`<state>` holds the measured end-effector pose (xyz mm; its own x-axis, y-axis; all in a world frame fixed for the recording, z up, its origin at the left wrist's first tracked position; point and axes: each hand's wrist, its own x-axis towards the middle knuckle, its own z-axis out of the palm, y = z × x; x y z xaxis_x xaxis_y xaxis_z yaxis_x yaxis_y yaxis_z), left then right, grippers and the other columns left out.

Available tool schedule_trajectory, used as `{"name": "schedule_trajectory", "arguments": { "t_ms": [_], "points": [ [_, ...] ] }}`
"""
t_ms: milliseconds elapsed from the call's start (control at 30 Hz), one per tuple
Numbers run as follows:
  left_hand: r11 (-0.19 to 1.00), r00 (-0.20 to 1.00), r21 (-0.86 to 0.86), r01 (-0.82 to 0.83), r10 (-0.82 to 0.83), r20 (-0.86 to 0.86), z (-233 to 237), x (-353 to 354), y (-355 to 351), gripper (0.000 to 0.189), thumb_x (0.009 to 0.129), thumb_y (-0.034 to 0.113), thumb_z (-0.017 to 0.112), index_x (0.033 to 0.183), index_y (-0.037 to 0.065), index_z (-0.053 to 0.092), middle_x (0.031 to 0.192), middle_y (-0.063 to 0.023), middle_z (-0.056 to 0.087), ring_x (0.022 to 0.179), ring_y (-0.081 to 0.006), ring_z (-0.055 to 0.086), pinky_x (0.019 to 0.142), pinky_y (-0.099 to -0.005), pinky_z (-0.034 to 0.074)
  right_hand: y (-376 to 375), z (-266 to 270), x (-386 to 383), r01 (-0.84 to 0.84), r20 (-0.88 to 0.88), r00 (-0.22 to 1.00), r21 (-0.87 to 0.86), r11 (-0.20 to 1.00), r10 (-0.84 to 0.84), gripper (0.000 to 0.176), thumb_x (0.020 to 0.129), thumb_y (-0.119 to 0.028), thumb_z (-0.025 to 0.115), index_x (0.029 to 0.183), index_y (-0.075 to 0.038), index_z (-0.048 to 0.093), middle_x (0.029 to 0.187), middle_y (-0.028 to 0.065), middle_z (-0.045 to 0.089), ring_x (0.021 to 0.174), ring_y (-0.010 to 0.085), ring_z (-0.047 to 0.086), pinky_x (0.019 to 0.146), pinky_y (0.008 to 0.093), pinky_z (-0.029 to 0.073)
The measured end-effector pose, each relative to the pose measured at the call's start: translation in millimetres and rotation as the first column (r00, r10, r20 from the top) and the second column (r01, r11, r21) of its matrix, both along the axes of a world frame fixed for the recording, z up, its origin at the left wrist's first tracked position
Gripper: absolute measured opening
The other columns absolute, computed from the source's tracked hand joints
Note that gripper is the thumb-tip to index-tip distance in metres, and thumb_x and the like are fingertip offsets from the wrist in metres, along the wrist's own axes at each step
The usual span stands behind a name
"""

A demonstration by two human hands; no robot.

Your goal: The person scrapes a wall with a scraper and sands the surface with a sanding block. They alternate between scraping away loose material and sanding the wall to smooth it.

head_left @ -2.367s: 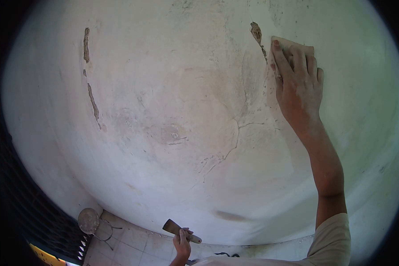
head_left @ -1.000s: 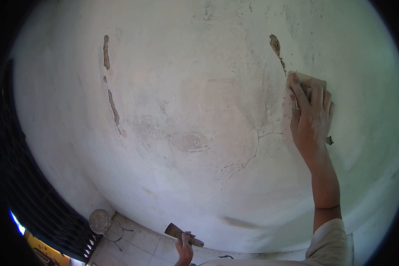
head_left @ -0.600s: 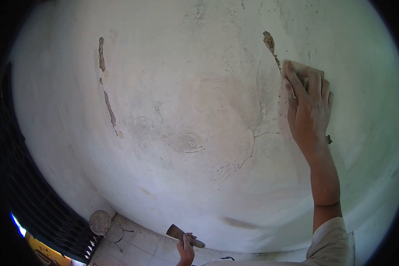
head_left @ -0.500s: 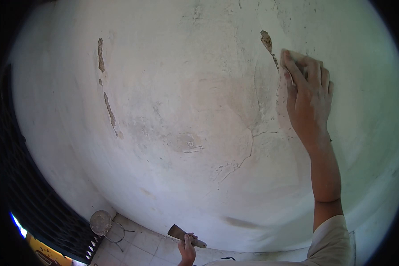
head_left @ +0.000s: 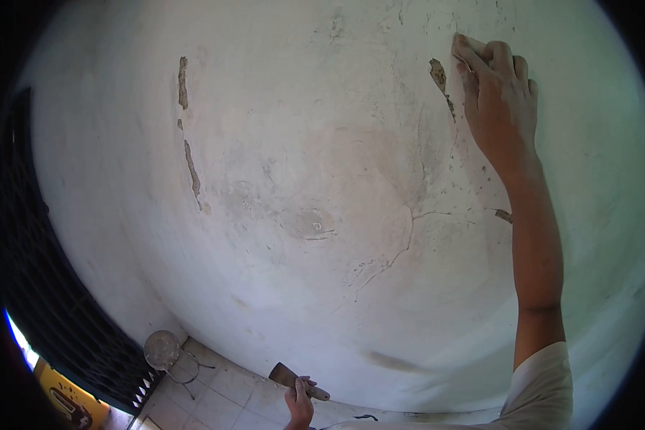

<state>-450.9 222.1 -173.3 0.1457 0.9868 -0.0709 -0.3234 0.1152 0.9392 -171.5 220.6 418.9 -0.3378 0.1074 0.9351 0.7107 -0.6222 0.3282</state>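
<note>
Down by my body, my left hand (head_left: 299, 407) has its fingers clamped round the handle of a putty knife (head_left: 287, 376), blade pointing up-left, above the tiled floor and a round stool (head_left: 162, 350). Farther off, my right hand (head_left: 500, 100) reaches high on the white wall (head_left: 301, 143) with its fingers together, pressing a sanding block (head_left: 474, 44) flat against it, just right of a brown gouge (head_left: 439, 75).
</note>
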Motion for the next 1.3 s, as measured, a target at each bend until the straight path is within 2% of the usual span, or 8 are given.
{"name": "schedule_trajectory", "arguments": {
  "t_ms": [33, 133, 233, 333, 367, 433, 800, 1300],
  "points": [
    [1.000, 0.998, -0.014, -0.027, 0.028, 0.048, 5.0, 2.3, -2.3, 0.034, 0.106, 0.025, 0.043, 0.101, -0.001, 0.063, 0.082, -0.0070, 0.066, 0.070, -0.0106, 0.056, 0.064, -0.0266, 0.042, 1.1, 4.1, -1.9, 0.006, 0.004, 1.000, 0.007, 1.000, -0.006, 0.028, 0.094, -0.025, 0.062, 0.122, -0.023, 0.066, 0.100, -0.0014, 0.052, 0.093, 0.0185, 0.053, 0.075, 0.0380, 0.043],
    [0.997, 0.998, 0.051, -0.051, 0.050, 0.024, 11.2, 2.0, -6.8, 0.034, 0.106, 0.026, 0.043, 0.101, -0.001, 0.064, 0.082, -0.0065, 0.066, 0.069, -0.0095, 0.055, 0.063, -0.0256, 0.041, 5.0, 19.4, 0.2, 0.014, 0.039, 0.999, 0.032, 0.999, -0.015, 0.027, 0.095, -0.027, 0.060, 0.122, -0.023, 0.066, 0.099, -0.0016, 0.052, 0.091, 0.0184, 0.054, 0.075, 0.0376, 0.044],
    [1.000, 0.980, -0.011, -0.020, 0.017, -0.196, 31.5, -6.7, -14.3, 0.059, 0.097, 0.057, 0.044, 0.106, 0.007, 0.073, 0.097, -0.0174, 0.074, 0.077, -0.0297, 0.068, 0.076, -0.0478, 0.050, 7.2, 40.1, 3.6, 0.050, 0.026, 0.998, 0.025, 0.998, -0.050, 0.033, 0.095, -0.026, 0.060, 0.128, -0.024, 0.063, 0.107, -0.0028, 0.055, 0.097, 0.0190, 0.054, 0.078, 0.0378, 0.044],
    [0.998, 0.997, -0.021, -0.062, 0.063, 0.054, 2.9, -6.1, -10.8, 0.034, 0.106, 0.026, 0.043, 0.101, -0.001, 0.064, 0.082, -0.0066, 0.066, 0.068, -0.0088, 0.053, 0.061, -0.0253, 0.040, -5.6, 49.7, -27.2, -0.022, -0.087, 0.996, -0.015, 1.000, 0.021, 0.031, 0.097, -0.019, 0.055, 0.127, -0.017, 0.062, 0.115, 0.0051, 0.055, 0.108, 0.0244, 0.052, 0.090, 0.0412, 0.041],
    [0.997, 0.995, -0.008, -0.077, 0.078, 0.062, 3.0, -6.5, -11.0, 0.034, 0.106, 0.026, 0.043, 0.100, -0.001, 0.064, 0.082, -0.0064, 0.066, 0.067, -0.0084, 0.053, 0.061, -0.0250, 0.039, -10.0, 51.5, -37.8, -0.069, -0.139, 0.988, -0.028, 0.997, 0.064, 0.030, 0.097, -0.016, 0.052, 0.125, -0.012, 0.063, 0.116, 0.0094, 0.055, 0.112, 0.0270, 0.051, 0.096, 0.0428, 0.040],
    [0.994, 0.991, 0.016, -0.105, 0.103, 0.079, 4.1, -7.1, -13.1, 0.034, 0.106, 0.026, 0.044, 0.100, -0.001, 0.064, 0.081, -0.0062, 0.066, 0.066, -0.0075, 0.051, 0.059, -0.0245, 0.038, -13.6, 59.5, -38.4, -0.049, -0.130, 0.991, -0.047, 0.998, 0.043, 0.031, 0.098, -0.015, 0.051, 0.127, -0.015, 0.062, 0.114, 0.0076, 0.053, 0.108, 0.0261, 0.050, 0.092, 0.0411, 0.040],
    [0.996, 0.995, 0.024, -0.086, 0.085, 0.042, 6.7, -4.8, -17.1, 0.034, 0.105, 0.027, 0.044, 0.101, -0.001, 0.064, 0.081, -0.0066, 0.066, 0.068, -0.0091, 0.053, 0.062, -0.0257, 0.040, -41.1, 95.6, 5.8, -0.012, -0.144, 0.989, 0.012, 1.000, 0.014, 0.029, 0.097, -0.016, 0.052, 0.123, -0.013, 0.066, 0.117, 0.0081, 0.054, 0.108, 0.0269, 0.050, 0.095, 0.0417, 0.041],
    [0.996, 0.999, 0.075, -0.045, 0.045, -0.003, 11.7, 14.1, -27.2, 0.038, 0.106, 0.027, 0.044, 0.098, -0.005, 0.064, 0.081, -0.0107, 0.065, 0.077, -0.0177, 0.063, 0.071, -0.0309, 0.049, -70.0, 77.6, 43.7, 0.000, -0.092, 0.996, 0.065, 0.998, 0.006, 0.035, 0.096, -0.016, 0.055, 0.129, -0.016, 0.063, 0.121, 0.0061, 0.055, 0.112, 0.0270, 0.049, 0.097, 0.0404, 0.040]
  ]
}}
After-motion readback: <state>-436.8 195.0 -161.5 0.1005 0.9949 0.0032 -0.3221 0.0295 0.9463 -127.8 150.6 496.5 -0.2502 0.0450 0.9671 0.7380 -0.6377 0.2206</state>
